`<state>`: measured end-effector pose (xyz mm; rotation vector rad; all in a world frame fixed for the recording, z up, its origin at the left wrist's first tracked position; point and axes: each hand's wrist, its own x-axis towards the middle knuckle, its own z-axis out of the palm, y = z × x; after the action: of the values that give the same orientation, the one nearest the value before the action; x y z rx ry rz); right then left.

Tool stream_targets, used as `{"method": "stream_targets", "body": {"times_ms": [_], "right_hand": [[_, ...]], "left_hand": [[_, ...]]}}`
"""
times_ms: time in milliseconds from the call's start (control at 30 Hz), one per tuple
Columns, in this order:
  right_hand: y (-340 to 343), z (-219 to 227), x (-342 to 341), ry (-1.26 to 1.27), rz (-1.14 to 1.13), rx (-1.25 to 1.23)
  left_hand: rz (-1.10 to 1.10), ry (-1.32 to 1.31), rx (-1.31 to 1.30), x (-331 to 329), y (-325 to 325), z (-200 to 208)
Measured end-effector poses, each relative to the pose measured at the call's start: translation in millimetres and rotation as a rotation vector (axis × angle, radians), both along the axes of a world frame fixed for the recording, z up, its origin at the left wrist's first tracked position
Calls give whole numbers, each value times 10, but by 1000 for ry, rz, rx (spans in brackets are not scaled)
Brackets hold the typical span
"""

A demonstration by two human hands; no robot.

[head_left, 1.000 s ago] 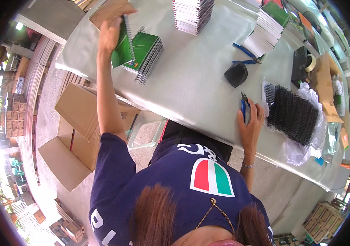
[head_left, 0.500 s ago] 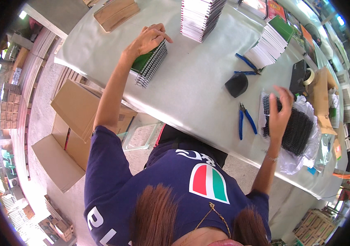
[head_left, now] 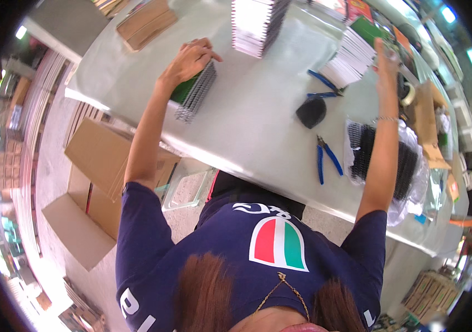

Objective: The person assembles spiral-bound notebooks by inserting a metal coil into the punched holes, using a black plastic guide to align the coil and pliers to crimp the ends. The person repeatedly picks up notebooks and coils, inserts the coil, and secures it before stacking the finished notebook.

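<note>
My left hand rests on top of a small stack of green-covered notebooks with wire spirals along their right side. Its fingers are loosely bent, one poking out past the stack's edge. My right hand is stretched out at the right, beside a leaning pile of white-paged books with a green cover on top. Motion blurs it, but the fingers look extended and nothing shows in them. Below its forearm lies a bundle of black binding wires on white plastic wrap, partly hidden by the arm.
Blue-handled cutters, a second blue-handled tool and a dark rounded pad lie on the pale table. A tall stack of spiral notebooks stands at the back. Wooden blocks lie far left; an open cardboard box is below.
My right hand has moved from over the black binding wires up and away, to beside the leaning pile of books. My left hand stays on the green notebooks. The whole view has shifted slightly.
</note>
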<state>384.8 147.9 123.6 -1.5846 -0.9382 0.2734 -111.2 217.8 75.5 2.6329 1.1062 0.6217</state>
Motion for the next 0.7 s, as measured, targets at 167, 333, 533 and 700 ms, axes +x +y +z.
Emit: {"method": "stream_targets", "body": {"times_ms": [167,333,533,700], "right_hand": [[43,13,-15,196,143,-9],[-158,117,-41,53,72,157],[-1022,379,-827,-605,74,163],[-1806,258,-1738,-842,318,75]], "left_hand": [[78,-58,72,63,-248,229],[-27,-344,11,494,-668,544],[-153,-470,341,1179,-1265,898],[-112,-44,434,1422,-1795,1002]]}}
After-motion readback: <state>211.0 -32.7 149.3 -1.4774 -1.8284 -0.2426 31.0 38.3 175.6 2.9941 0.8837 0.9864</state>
